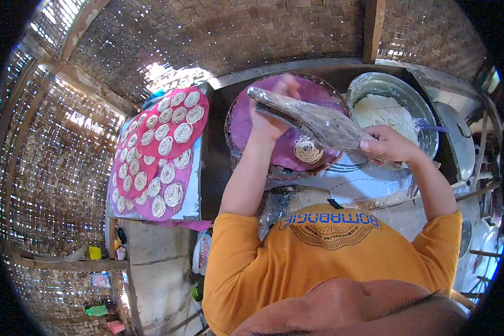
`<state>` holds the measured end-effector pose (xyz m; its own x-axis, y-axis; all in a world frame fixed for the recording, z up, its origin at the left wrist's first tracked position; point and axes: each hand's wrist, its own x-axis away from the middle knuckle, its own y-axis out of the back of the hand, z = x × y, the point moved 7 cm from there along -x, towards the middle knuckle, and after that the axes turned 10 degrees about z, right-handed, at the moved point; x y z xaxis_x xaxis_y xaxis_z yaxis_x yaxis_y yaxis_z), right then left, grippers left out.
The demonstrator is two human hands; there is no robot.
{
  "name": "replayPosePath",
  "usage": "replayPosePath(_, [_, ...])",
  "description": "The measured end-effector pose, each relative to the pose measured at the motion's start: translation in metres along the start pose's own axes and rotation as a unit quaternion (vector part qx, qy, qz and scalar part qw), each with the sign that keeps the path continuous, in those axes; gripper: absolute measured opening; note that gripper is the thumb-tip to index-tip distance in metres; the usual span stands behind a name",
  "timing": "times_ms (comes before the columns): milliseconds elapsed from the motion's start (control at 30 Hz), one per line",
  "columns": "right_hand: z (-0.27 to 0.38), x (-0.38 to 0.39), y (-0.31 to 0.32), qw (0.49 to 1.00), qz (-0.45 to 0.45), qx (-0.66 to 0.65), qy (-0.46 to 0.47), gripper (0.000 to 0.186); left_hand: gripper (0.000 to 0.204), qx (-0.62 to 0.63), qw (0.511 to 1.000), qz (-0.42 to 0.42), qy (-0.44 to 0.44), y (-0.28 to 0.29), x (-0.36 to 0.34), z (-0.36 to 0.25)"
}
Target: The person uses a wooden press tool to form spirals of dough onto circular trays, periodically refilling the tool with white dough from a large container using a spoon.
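A long, worn tool with weathered grey surfaces (313,123) slants above a round purple sheet (246,95) on a woven tray (341,98). My right hand (389,147) grips its lower right end. My left hand (271,117) is at the upper left end, partly behind the tool, with fingers blurred; whether they grip it I cannot tell. A loose coil of pale noodle-like strands (307,149) lies on the purple sheet below the tool.
At left, red sheets (195,131) and pink ones hold several pale coils on a board (193,196). At right, a metal basin (364,84) holds white paste (378,112) and a purple-handled utensil (434,127), beside a lid (453,134). Woven bamboo walls (218,33) surround the worktop.
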<state>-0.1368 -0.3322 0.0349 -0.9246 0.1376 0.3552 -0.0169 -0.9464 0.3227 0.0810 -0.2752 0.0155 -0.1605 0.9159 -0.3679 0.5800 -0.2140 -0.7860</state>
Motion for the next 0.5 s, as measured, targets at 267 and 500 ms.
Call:
replayPosePath(267, [-0.011, -0.008, 0.000, 1.000, 0.010, -0.002, 0.015, 0.038, 0.038, -0.351, 0.898, -0.067, 0.256, 0.064, 0.051, 0.083])
replayPosePath(500, [-0.020, -0.011, 0.010, 0.999, -0.029, -0.004, 0.038, 0.041, 0.040, -0.332, 0.883, -0.064, 0.326, 0.048, 0.048, 0.084])
